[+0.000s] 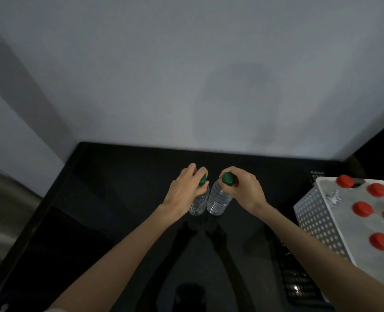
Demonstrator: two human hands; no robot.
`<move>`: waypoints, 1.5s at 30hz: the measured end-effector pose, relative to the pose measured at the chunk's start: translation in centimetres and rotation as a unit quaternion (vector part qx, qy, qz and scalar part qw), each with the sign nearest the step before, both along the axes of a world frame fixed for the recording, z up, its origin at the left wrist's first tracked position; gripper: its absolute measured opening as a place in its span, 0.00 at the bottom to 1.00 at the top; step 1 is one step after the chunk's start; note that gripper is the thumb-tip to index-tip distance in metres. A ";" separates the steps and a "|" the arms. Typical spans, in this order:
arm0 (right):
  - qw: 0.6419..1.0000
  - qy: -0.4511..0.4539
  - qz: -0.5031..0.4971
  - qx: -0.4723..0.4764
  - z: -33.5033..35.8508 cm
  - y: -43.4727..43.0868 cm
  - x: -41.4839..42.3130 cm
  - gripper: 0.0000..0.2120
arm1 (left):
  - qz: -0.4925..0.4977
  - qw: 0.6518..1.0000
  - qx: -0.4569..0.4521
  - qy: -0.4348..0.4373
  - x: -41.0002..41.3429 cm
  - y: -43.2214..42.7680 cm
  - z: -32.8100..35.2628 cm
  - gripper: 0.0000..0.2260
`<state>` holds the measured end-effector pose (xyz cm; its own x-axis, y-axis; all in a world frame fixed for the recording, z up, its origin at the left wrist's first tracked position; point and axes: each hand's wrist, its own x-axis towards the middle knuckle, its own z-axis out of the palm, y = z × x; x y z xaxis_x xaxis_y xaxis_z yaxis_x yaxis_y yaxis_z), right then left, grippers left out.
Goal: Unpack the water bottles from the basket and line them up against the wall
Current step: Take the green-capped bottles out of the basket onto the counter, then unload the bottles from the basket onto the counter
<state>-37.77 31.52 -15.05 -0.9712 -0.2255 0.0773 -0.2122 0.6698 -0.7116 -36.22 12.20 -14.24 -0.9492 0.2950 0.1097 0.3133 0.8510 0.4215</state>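
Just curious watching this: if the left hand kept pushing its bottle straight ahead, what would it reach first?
Probably the wall. The dark counter ahead of the left hand looks free, though depth is hard to judge.

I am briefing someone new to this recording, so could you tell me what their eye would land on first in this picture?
First, the two hands at the centre: the left hand and right hand each grip a clear green-capped bottle by its top, the left bottle and right bottle side by side over the dark glossy counter, short of the pale wall. Next, the white perforated basket at the right edge, showing bright red caps.
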 end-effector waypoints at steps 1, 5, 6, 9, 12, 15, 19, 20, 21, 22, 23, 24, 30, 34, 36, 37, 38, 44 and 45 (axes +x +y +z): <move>1.000 0.000 0.001 0.001 -0.3 0.0 -0.2 0.08 | 0.001 1.000 0.005 -0.001 -0.3 0.0 -0.1 0.09; 1.000 -0.015 -0.011 -0.006 -0.7 0.2 -1.0 0.08 | -0.006 1.000 0.004 -0.018 -1.2 0.1 -0.1 0.09; 1.000 -0.023 -0.009 -0.003 -0.7 0.2 -1.2 0.08 | -0.005 1.000 0.001 -0.019 -1.3 0.1 -0.2 0.09; 0.999 -0.036 0.008 0.013 -0.9 0.3 -1.5 0.08 | 0.012 1.000 -0.006 -0.011 -1.2 0.1 -0.4 0.11; 0.998 -0.054 0.027 0.020 -0.8 0.4 -1.4 0.13 | 0.023 0.999 -0.021 -0.001 -1.0 0.4 -0.4 0.18; 0.998 -0.063 0.024 0.014 0.7 1.6 -0.3 0.19 | 0.035 0.997 -0.048 0.044 0.1 1.1 0.6 0.23; 1.000 0.019 0.009 0.020 4.4 4.6 2.3 0.20 | 0.033 0.994 -0.047 0.097 2.4 3.2 3.8 0.23; 0.999 0.048 0.007 0.025 5.3 5.6 3.1 0.20 | 0.028 0.991 -0.047 0.121 2.9 4.1 4.7 0.22; 0.997 0.073 0.003 0.035 6.3 6.8 4.0 0.20 | 0.023 0.988 -0.041 0.144 3.5 5.2 5.6 0.22; 0.995 0.094 -0.004 0.047 7.2 8.0 4.9 0.20 | 0.018 0.987 -0.030 0.160 4.0 6.4 6.5 0.21; 0.992 0.109 -0.015 0.060 8.0 9.3 5.8 0.19 | 0.013 0.986 -0.016 0.167 4.5 7.8 7.2 0.21; 0.989 0.129 -0.027 0.072 8.6 10.7 6.8 0.19 | 0.007 0.985 0.000 0.171 5.1 9.3 7.9 0.21; 0.973 0.175 -0.103 0.106 9.7 20.6 12.5 0.14 | -0.042 0.985 0.053 0.161 7.8 20.0 8.6 0.21; 0.970 0.140 -0.153 0.125 7.9 27.5 15.2 0.14 | -0.089 0.987 0.070 0.116 9.3 27.0 7.2 0.20; 0.968 0.107 -0.171 0.148 6.6 30.4 16.0 0.15 | -0.105 0.989 0.070 0.080 9.8 30.0 5.9 0.20; 0.968 0.093 -0.169 0.158 5.9 31.6 16.3 0.16 | -0.108 0.990 0.065 0.062 9.9 31.2 5.1 0.20; 0.969 0.082 -0.160 0.168 5.2 32.6 16.4 0.17 | -0.109 0.991 0.057 0.045 10.0 32.2 4.3 0.21; 0.966 0.018 -0.097 0.240 2.5 34.6 15.7 0.21 | -0.103 0.994 -0.015 0.018 10.7 35.5 0.3 0.23; 0.964 0.012 -0.086 0.251 2.1 34.6 15.6 0.21 | -0.095 0.995 -0.030 0.028 10.9 35.8 -0.1 0.21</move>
<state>-22.18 66.17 -12.93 -0.9969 -0.0758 0.0224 -0.0790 0.9555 -0.2841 -25.34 48.04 -14.35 -0.8689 0.4759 0.1365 0.4918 0.7979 0.3486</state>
